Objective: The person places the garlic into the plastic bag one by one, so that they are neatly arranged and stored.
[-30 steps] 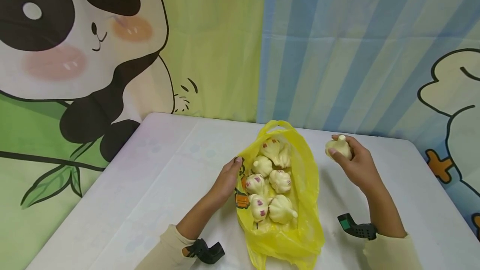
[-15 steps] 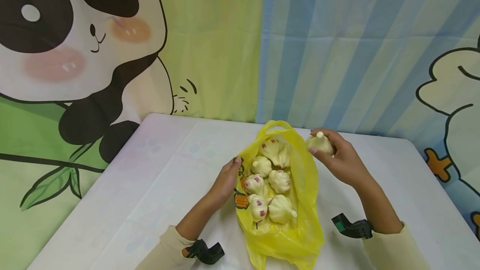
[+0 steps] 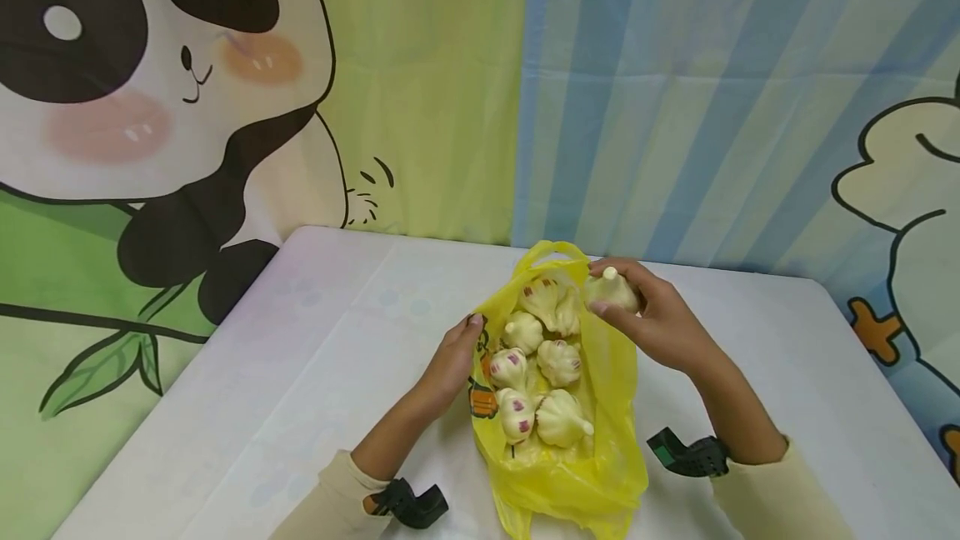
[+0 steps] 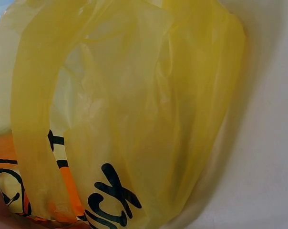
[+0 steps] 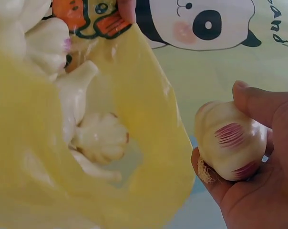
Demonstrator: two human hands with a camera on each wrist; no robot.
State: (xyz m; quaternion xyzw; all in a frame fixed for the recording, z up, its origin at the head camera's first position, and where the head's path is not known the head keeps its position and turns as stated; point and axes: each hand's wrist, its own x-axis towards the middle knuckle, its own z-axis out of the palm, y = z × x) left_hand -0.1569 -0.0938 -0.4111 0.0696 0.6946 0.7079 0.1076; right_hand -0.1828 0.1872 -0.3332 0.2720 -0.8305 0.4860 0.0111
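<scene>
A yellow plastic bag (image 3: 615, 407) lies with its mouth spread on the table, several garlic bulbs (image 3: 559, 363) inside, some streaked purple. My left hand (image 3: 452, 357) grips the bag's left rim, thumb on top; its other fingers are mostly hidden. In the left wrist view the bag's side (image 4: 129, 105) with black lettering fills most of the picture. My right hand (image 3: 645, 311) holds one garlic bulb (image 3: 611, 290) between thumb and fingers at the bag's upper right rim. The right wrist view shows that held bulb (image 5: 230, 138) with purple streaks and dry roots, beside the bag's mouth.
The white table (image 3: 337, 340) extends to both sides of the bag. Behind it hangs a printed cloth (image 3: 435, 90) with a panda and blue stripes. A black wrist device (image 3: 690, 452) sits on the right forearm, another black device (image 3: 412, 504) on the left.
My right hand has carried the garlic bulb leftward, from the right of the bag to its upper right rim. The left hand and the bag have stayed nearly in place.
</scene>
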